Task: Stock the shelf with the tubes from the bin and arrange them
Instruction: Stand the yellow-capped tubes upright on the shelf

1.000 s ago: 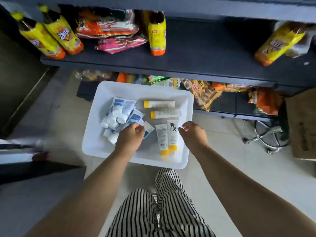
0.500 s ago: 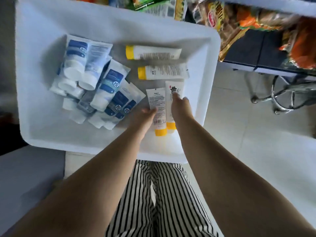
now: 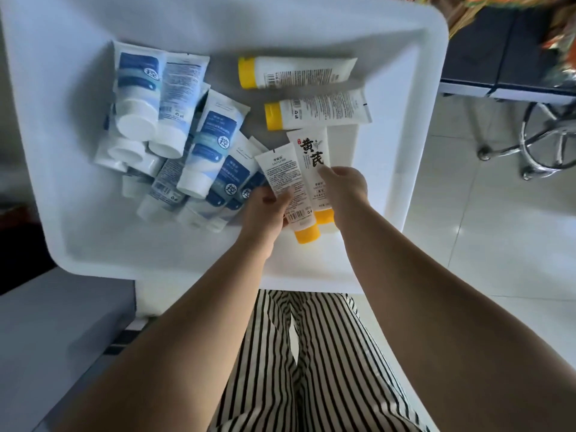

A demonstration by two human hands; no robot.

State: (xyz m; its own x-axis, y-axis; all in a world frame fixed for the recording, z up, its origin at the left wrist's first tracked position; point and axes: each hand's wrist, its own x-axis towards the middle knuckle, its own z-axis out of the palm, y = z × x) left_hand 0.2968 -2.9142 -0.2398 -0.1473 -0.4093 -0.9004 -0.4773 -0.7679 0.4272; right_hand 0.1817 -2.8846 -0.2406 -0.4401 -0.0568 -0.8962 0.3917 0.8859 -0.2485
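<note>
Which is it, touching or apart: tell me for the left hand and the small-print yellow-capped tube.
Touching. The head view shows the left hand pinching the small-print yellow-capped tube, thumb lying across its printed face.

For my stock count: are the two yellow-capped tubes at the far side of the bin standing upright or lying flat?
Lying flat. Both yellow-capped tubes lie on the white bin floor, caps pointing left.

Bin (image 3: pixel 405 151) near-left floor bare; blue tube pile (image 3: pixel 187 151) crowds left.
</note>
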